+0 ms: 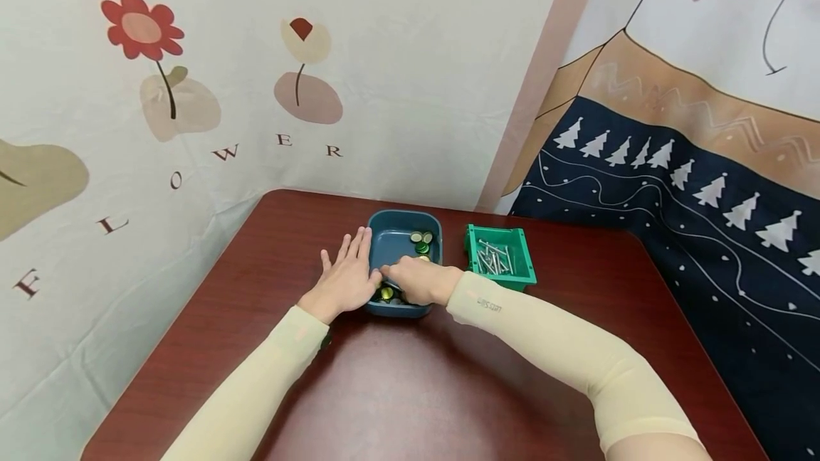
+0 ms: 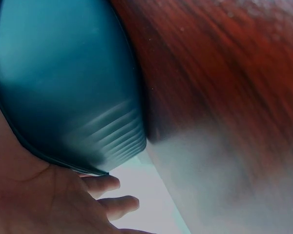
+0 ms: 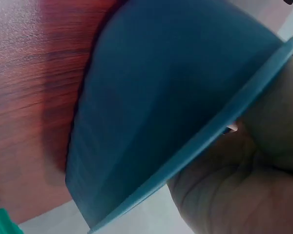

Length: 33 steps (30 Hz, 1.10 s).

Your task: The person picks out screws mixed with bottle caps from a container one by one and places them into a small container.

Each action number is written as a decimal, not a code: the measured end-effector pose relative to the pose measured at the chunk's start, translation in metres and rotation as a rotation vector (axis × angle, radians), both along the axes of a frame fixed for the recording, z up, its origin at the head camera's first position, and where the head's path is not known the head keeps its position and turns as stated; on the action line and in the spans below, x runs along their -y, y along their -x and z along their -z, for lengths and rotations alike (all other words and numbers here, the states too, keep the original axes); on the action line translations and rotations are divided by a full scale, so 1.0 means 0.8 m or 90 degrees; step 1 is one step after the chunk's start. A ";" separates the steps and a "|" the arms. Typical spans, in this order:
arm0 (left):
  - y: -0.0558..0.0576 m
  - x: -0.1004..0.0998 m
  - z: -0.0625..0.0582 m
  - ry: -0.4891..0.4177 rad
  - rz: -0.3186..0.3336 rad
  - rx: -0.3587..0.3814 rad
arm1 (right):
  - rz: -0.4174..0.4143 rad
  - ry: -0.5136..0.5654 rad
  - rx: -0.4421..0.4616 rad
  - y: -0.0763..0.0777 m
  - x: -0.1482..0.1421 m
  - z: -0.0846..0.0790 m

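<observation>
A blue rectangular bin (image 1: 393, 247) stands on the table and holds small round green and gold pieces (image 1: 422, 247) that look like bottle caps. More of these pieces lie at its near end, partly covered by my right hand. My left hand (image 1: 342, 279) rests on the bin's left rim with its fingers straight; in the left wrist view the palm lies beside the bin wall (image 2: 63, 73). Over the right rim, my right hand (image 1: 419, 281) reaches into the bin with bent fingers. Its fingertips are mostly hidden, so I cannot tell whether they hold anything.
Right of the blue bin stands a green bin (image 1: 522, 255) with several silver screws or nails (image 1: 493, 260) in it. Both bins sit near the far edge of the brown table (image 1: 384, 390). Printed cloth (image 1: 410, 77) hangs behind the table.
</observation>
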<state>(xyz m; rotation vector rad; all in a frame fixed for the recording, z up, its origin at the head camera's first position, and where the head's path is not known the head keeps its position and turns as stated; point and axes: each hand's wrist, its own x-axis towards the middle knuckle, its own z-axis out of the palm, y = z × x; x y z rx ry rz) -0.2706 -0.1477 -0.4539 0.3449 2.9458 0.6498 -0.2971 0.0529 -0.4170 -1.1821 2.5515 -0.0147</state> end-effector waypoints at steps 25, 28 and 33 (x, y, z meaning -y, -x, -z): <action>0.002 -0.001 0.000 -0.003 -0.003 0.003 | 0.002 0.053 0.079 0.015 -0.019 -0.011; 0.002 -0.001 0.001 -0.003 -0.004 0.000 | 0.006 0.063 0.081 0.015 -0.022 -0.012; 0.003 -0.001 0.002 0.000 -0.004 -0.001 | 0.011 0.098 0.092 0.014 -0.028 -0.016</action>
